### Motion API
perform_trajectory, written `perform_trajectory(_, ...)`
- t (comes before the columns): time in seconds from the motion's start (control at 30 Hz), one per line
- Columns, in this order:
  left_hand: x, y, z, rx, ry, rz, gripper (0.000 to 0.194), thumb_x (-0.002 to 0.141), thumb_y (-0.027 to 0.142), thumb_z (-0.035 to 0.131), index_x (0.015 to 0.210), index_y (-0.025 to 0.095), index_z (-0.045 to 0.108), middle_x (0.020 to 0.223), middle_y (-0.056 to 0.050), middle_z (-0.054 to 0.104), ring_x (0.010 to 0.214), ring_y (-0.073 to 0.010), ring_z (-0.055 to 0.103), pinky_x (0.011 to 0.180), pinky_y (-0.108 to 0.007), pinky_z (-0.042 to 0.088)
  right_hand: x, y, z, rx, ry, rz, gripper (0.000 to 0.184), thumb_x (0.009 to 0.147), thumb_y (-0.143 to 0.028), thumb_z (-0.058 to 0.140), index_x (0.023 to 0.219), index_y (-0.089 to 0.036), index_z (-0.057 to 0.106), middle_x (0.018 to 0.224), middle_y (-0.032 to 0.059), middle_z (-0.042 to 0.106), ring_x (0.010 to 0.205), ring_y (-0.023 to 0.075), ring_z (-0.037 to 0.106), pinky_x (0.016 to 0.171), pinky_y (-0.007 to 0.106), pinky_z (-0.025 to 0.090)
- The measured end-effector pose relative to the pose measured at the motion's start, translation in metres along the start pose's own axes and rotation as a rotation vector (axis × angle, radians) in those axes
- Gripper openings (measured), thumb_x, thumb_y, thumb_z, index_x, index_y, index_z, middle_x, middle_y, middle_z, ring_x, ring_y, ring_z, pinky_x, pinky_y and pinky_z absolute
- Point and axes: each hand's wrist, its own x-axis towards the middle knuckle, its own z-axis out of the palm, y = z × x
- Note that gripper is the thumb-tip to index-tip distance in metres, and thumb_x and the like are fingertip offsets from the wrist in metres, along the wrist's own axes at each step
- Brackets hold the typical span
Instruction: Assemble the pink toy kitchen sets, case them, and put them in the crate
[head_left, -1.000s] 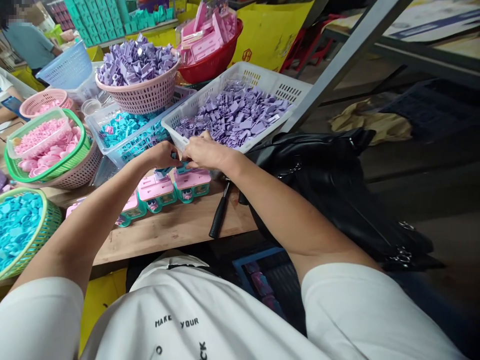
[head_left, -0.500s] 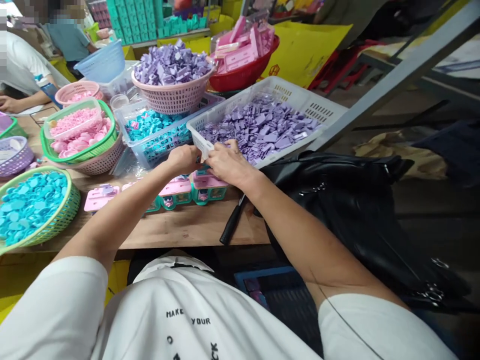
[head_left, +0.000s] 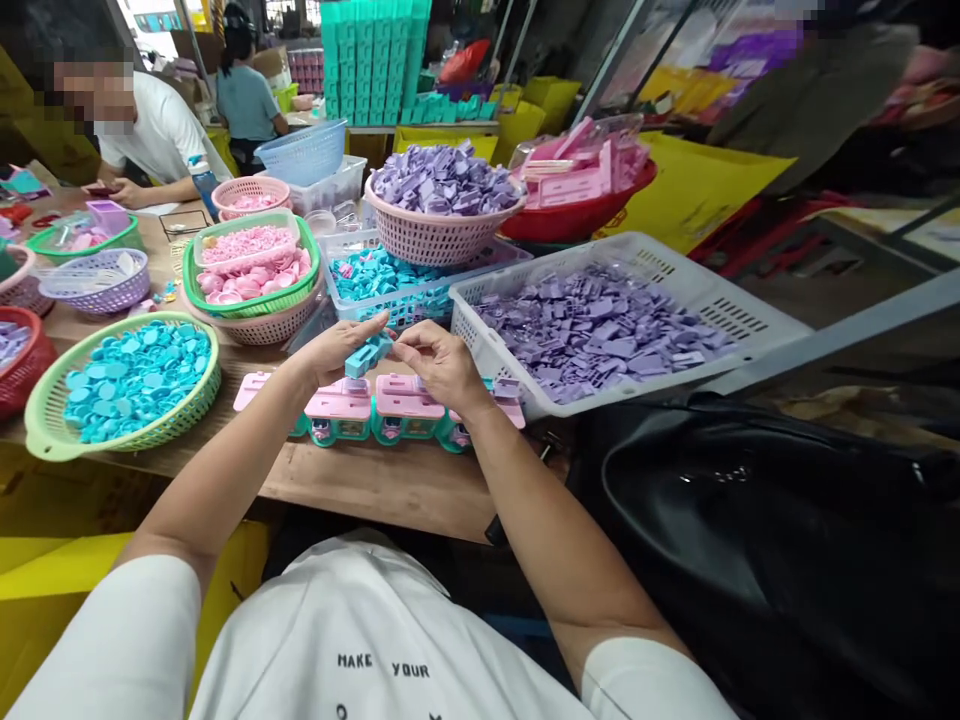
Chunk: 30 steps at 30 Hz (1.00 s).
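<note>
My left hand (head_left: pixel 334 352) is closed on a small blue plastic piece (head_left: pixel 366 357), which sticks out below the fingers. My right hand (head_left: pixel 444 368) pinches at the right end of the same piece; whether a smaller part sits between its fingertips is hidden. Both hands are just above a row of small toy cases with pink tops (head_left: pixel 409 398) and green bases, standing on the wooden table (head_left: pixel 375 488). Right of my hands is a white basket (head_left: pixel 540 395) of purple plastic parts (head_left: pixel 600 330).
Behind my hands a clear bin (head_left: pixel 442 300) holds blue parts, beside a pink basket (head_left: pixel 450 228) of purple pieces. A light green basket (head_left: pixel 46 415) of blue discs stands left. A black leather bag (head_left: pixel 720 540) lies right. A person (head_left: pixel 161 125) sits across the table.
My hands have come away from the white basket's near corner, and the blue piece now shows between them. The view has swung left, showing more of the table there.
</note>
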Motion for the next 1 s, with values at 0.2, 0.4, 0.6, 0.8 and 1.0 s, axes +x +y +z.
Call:
perform_trajectory(0.2, 0.010, -0.011, -0.014, -0.097, 0.045, -0.056, 0.030, 0.092, 0.035, 0.066, 0.081, 0.008, 0.071, 0.060, -0.003, 0.065, 0.048, -0.0068, 0.053, 0.046, -0.018, 0.036, 0.003, -0.001, 0.009, -0.146, -0.008, 0.001, 0.023, 0.084, -0.041, 0.069, 0.096, -0.021, 0.065, 0.100, 0.0063, 0.066, 0.091, 0.0199, 0.063, 0.083, 0.036, 0.053)
perform_trajectory(0.4, 0.016, -0.012, -0.014, -0.079, -0.020, -0.032, 0.034, 0.082, 0.040, 0.077, 0.073, 0.010, 0.067, 0.052, 0.003, 0.054, 0.044, -0.0052, 0.045, 0.044, -0.019, 0.029, 0.005, 0.003, 0.015, -0.117, 0.024, 0.055, 0.025, 0.085, -0.041, 0.067, 0.102, -0.021, 0.067, 0.095, 0.0058, 0.071, 0.089, 0.0216, 0.067, 0.086, 0.040, 0.054)
perform_trajectory(0.6, 0.021, -0.015, -0.012, -0.029, -0.020, -0.037, 0.029, 0.071, 0.030, 0.085, 0.079, 0.011, 0.065, 0.064, 0.000, 0.064, 0.046, -0.0047, 0.045, 0.046, -0.019, 0.029, -0.001, 0.019, 0.019, 0.215, 0.217, 0.252, 0.037, 0.081, -0.053, 0.068, 0.101, -0.023, 0.060, 0.094, 0.0043, 0.072, 0.088, 0.0200, 0.069, 0.083, 0.036, 0.057)
perform_trajectory(0.8, 0.029, -0.011, -0.016, 0.545, -0.022, 0.212, 0.018, 0.079, 0.026, 0.073, 0.070, 0.013, 0.064, 0.054, 0.005, 0.051, 0.047, -0.0049, 0.036, 0.049, -0.020, 0.025, 0.003, 0.007, -0.012, -0.232, 0.088, 0.083, 0.034, 0.090, -0.041, 0.060, 0.119, -0.024, 0.065, 0.119, 0.0090, 0.066, 0.102, 0.0229, 0.063, 0.083, 0.039, 0.054)
perform_trajectory(1.0, 0.032, -0.002, -0.005, 1.481, -0.142, 0.277, 0.014, 0.081, 0.020, 0.065, 0.086, 0.019, 0.078, 0.074, -0.004, 0.071, 0.066, -0.0143, 0.060, 0.058, -0.023, 0.034, 0.006, 0.002, -0.031, -0.663, -0.448, 0.011, 0.014, 0.090, -0.026, 0.063, 0.097, -0.022, 0.074, 0.097, 0.0070, 0.074, 0.096, 0.0256, 0.058, 0.086, 0.041, 0.044)
